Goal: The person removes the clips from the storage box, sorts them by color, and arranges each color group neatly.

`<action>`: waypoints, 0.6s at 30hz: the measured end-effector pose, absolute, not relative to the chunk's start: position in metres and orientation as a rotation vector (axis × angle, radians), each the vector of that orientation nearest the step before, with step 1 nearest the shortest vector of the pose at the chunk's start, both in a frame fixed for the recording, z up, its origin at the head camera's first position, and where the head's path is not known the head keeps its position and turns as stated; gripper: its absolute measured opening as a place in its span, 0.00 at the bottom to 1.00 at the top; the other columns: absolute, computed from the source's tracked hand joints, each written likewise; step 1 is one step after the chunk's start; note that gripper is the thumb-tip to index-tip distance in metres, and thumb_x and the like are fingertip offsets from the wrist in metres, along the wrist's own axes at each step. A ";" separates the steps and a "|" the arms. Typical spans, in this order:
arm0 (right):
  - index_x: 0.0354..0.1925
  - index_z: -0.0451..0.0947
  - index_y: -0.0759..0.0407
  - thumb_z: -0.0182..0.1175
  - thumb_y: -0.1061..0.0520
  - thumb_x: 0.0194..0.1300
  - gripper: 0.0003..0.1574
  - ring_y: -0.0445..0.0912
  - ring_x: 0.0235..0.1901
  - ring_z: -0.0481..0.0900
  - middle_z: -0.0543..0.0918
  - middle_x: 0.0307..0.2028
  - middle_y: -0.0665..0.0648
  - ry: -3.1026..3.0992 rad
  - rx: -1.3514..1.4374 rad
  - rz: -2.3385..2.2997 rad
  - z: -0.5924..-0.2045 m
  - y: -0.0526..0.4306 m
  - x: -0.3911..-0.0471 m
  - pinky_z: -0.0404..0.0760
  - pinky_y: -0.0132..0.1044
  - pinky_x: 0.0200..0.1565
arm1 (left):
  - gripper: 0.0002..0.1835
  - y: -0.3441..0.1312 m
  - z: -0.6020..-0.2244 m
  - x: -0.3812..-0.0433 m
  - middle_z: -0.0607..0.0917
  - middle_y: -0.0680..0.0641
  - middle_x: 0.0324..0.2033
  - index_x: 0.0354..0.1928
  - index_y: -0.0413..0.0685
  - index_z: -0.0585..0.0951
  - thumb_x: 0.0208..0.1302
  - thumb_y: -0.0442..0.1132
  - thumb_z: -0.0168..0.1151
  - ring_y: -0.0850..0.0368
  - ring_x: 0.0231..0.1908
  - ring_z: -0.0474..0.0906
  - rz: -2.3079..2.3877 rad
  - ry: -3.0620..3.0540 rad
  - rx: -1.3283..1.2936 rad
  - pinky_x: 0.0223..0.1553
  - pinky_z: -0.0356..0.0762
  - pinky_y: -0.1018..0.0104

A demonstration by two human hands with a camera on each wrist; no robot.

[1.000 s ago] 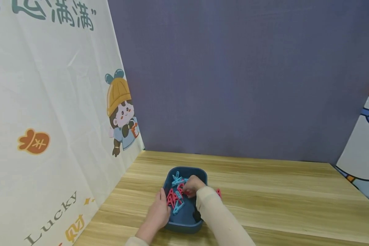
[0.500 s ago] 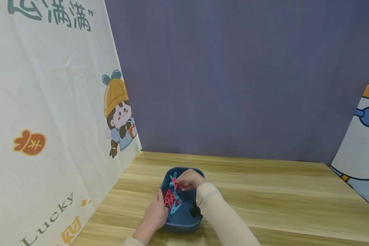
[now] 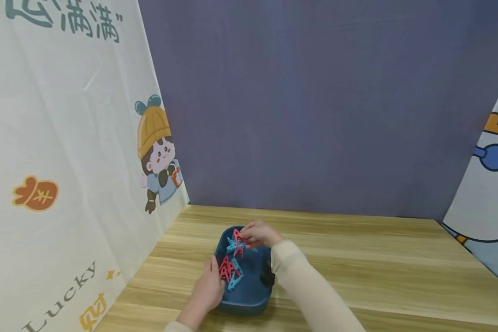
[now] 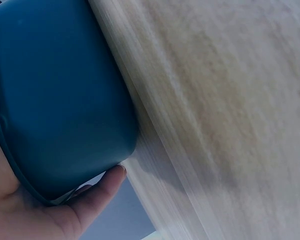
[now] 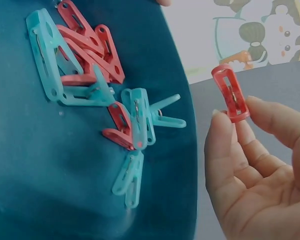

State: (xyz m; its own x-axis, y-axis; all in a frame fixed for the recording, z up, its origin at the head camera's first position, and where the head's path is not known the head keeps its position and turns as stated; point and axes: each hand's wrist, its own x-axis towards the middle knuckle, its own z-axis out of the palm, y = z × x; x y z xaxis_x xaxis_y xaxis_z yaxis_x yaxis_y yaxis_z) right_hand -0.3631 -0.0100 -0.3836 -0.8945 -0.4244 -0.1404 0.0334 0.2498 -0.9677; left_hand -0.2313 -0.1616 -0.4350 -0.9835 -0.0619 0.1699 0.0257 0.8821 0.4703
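My left hand (image 3: 207, 288) grips the left wall of a dark blue plastic box (image 3: 244, 305); in the left wrist view, fingers reach around the box's outer side (image 4: 60, 100). Over the far part of the box, my right hand (image 3: 262, 234) pinches a red clothespin (image 5: 230, 92) between thumb and fingertips. Inside the box lie several clothespins: a cluster of red clothespins (image 3: 227, 269) near my left hand, with a light blue clothespin (image 3: 235, 280) beside it. Farther back are more light blue clothespins (image 5: 140, 117), with a red clothespin (image 5: 120, 127) among them.
A wooden table (image 3: 357, 267) carries the box. A grey-blue partition (image 3: 307, 106) stands behind it, and a white printed sheet (image 3: 66, 129) hangs at the left. Something black (image 3: 267, 275) shows at the box's right side, by my right sleeve (image 3: 311, 283).
My right hand has risen from among the clothespins and moved toward the far end of the box, bringing up a red clothespin. My left hand keeps its grip on the box.
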 end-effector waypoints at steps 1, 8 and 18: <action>0.47 0.75 0.72 0.58 0.63 0.61 0.17 0.54 0.37 0.80 0.79 0.35 0.59 2.151 -0.348 -1.692 -0.383 -0.008 -0.364 0.82 0.40 0.34 | 0.36 -0.162 -0.435 -0.231 0.60 0.25 0.59 0.64 0.23 0.54 0.58 0.33 0.57 0.32 0.48 0.71 -0.715 -2.862 0.020 0.48 0.71 0.44; 0.49 0.74 0.72 0.58 0.63 0.61 0.19 0.58 0.41 0.79 0.80 0.39 0.61 2.138 -0.357 -1.712 -0.380 0.003 -0.367 0.82 0.40 0.34 | 0.36 -0.162 -0.434 -0.230 0.60 0.25 0.59 0.64 0.22 0.53 0.59 0.33 0.57 0.31 0.47 0.72 -0.700 -2.859 0.014 0.48 0.71 0.44; 0.51 0.73 0.69 0.58 0.60 0.62 0.20 0.59 0.42 0.78 0.79 0.43 0.66 2.172 -0.374 -1.704 -0.371 0.020 -0.366 0.82 0.41 0.36 | 0.37 -0.162 -0.435 -0.231 0.59 0.25 0.60 0.65 0.24 0.52 0.60 0.34 0.57 0.31 0.48 0.71 -0.710 -2.894 0.035 0.49 0.70 0.44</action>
